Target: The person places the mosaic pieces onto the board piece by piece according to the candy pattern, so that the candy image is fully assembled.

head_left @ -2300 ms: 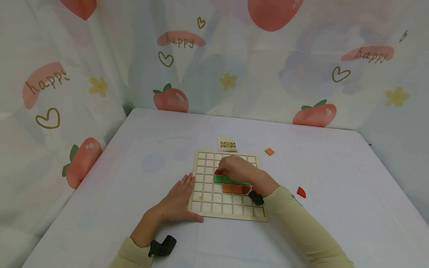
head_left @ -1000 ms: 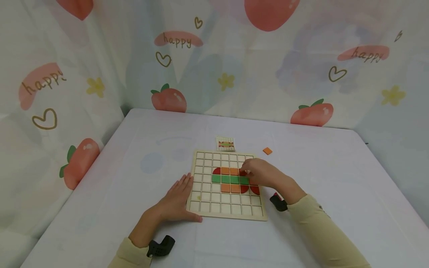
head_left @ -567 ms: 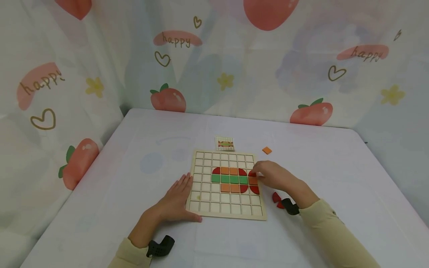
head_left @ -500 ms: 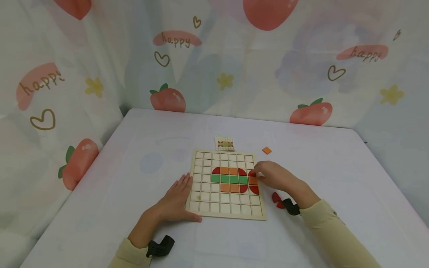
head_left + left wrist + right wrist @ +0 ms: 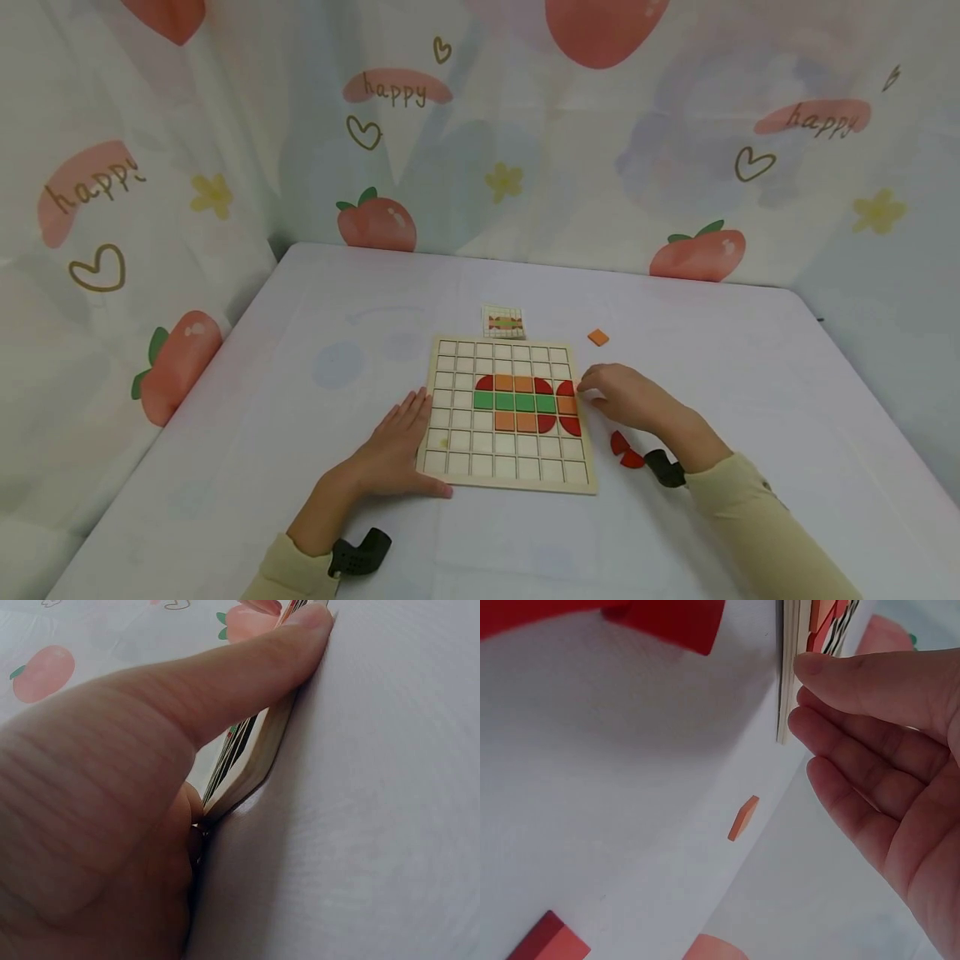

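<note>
A wooden grid board [image 5: 517, 486] lies on the table with green squares [image 5: 514, 402], orange squares [image 5: 514, 382] and red quarter-round pieces [image 5: 546, 425] in its cells. My left hand [image 5: 393, 446] rests against its left side, fingers straight, thumb along the near edge; the left wrist view shows the thumb [image 5: 247, 671] beside the board's edge. Just off the board's right edge, my right hand [image 5: 626, 398] has its fingers loosely bent. In the right wrist view nothing shows between thumb and fingers [image 5: 847, 746]. A red quarter-round [image 5: 566, 388] sits in the cell nearest it.
Two loose red quarter-rounds [image 5: 632, 459] lie right of the board. A loose orange square [image 5: 597, 337] lies beyond its far right corner. Behind the board is a small pattern card [image 5: 504, 322]. The right wrist view shows another red piece [image 5: 547, 941] at lower left.
My right hand has moved right across the board, from its upper middle to just past the right edge, uncovering the orange and red pieces. The left hand has stayed put.
</note>
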`<state>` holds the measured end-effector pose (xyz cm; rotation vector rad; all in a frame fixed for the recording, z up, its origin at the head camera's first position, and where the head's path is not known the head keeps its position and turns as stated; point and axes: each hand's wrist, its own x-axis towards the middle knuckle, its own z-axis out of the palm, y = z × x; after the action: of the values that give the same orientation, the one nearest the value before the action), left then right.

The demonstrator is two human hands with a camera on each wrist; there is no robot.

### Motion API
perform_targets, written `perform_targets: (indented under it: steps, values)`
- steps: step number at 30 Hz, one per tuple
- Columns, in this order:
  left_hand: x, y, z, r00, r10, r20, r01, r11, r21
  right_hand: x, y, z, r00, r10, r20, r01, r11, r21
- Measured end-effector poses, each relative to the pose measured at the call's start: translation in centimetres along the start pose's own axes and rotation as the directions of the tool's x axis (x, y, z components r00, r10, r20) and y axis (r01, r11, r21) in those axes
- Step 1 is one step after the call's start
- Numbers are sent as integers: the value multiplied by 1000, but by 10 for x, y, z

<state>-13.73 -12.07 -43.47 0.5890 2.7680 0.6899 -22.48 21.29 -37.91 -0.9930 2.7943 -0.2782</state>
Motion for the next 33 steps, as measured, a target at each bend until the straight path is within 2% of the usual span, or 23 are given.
perform_targets:
  steps: [12, 19, 25, 33]
  values:
    - [-1, 1, -1, 1000, 0, -1, 0, 1000, -6, -11, 8, 0, 996, 84, 8, -84, 996, 31]
    - [-1, 0, 0, 1000, -1, -2, 1, 1000, -11, -18, 14, 1, 996, 91, -3, -91, 996, 25]
    - [0, -2, 1, 1000, 0, 0, 0, 1000, -14, -24, 17, -1, 988, 153, 8, -153, 988, 31]
    - [-1, -1, 1, 1000, 4, -4, -4, 1000, -4, -35, 21, -3, 984, 180, 3, -180, 983, 27]
